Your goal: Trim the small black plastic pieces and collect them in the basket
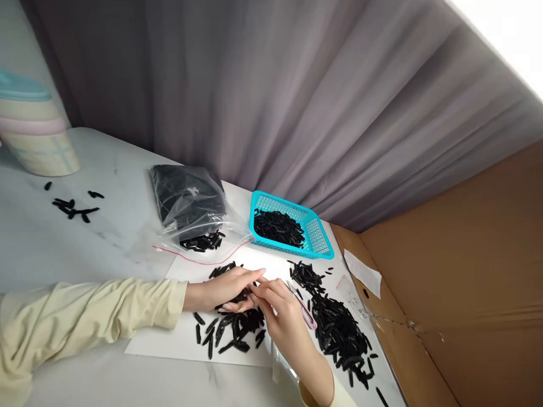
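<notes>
Over a white sheet (156,339), my left hand (229,285) is cupped, with small black elongated pieces (241,295) showing between its thumb and fingers. My right hand (278,308) meets it at the fingertips, its fingers pinched together; what they pinch is too small and hidden to make out. Below both hands lies a loose pile of black pieces (237,328), and a smaller cluster sits just behind the left hand. Pink-handled scissors (307,314) lie right beside the right hand, partly covered by it.
A large heap of black pieces (339,333) spreads at the right. Behind stand a blue basket (320,237) of black pieces and a clear zip bag (186,198) with dark contents. Stray pieces (76,209) and a pastel container (40,135) are left; cardboard (466,271) borders the right.
</notes>
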`<state>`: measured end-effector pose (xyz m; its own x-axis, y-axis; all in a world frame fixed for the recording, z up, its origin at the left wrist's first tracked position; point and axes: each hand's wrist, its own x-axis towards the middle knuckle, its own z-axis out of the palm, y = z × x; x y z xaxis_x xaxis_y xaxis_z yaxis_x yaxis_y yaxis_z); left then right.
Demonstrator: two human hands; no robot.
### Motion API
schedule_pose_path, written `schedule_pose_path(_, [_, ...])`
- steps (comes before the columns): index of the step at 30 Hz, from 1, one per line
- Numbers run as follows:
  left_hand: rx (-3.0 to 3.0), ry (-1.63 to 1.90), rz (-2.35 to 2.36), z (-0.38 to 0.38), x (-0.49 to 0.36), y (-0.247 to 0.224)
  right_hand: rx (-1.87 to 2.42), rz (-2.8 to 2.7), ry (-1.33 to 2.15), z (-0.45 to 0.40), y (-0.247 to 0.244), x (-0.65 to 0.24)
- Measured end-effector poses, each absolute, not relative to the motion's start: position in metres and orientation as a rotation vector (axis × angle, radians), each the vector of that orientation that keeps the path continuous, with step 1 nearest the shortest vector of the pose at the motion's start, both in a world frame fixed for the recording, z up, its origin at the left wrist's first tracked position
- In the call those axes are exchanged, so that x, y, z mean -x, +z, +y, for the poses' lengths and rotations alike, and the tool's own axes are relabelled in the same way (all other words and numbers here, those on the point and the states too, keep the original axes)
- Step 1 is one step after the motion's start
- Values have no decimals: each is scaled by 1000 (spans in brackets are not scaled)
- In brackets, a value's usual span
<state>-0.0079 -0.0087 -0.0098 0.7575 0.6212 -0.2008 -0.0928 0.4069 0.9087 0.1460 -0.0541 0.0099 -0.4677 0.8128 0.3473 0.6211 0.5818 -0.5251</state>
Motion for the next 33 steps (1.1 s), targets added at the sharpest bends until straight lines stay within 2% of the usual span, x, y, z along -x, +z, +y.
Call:
schedule_pose_path(4, [-1074, 465, 498, -11, 10, -8, 1140, -2122, 553, -63, 5, -146])
schedule_pose_path(11, [-1029, 450, 474, -12, 9, -16, 1246, -1876, 1098, -70, -13, -158])
schedule_pose_path(17, [-1024, 453, 491, -10, 11, -13, 1209, -1643, 1237, -69, -14, -162])
schedule_pose_path(22, [-1082, 415, 534, -11, 11, -6, 1248, -1374, 1059, -70, -7, -158])
schedule_pose_path(29, [-1140, 403, 565, -10, 10, -12, 1189, -1704, 340, -71, -5, -168])
schedule_pose_path(33, [-1156, 396, 582, -9, 10, -13, 1180, -1796, 200, -70, -7, -171])
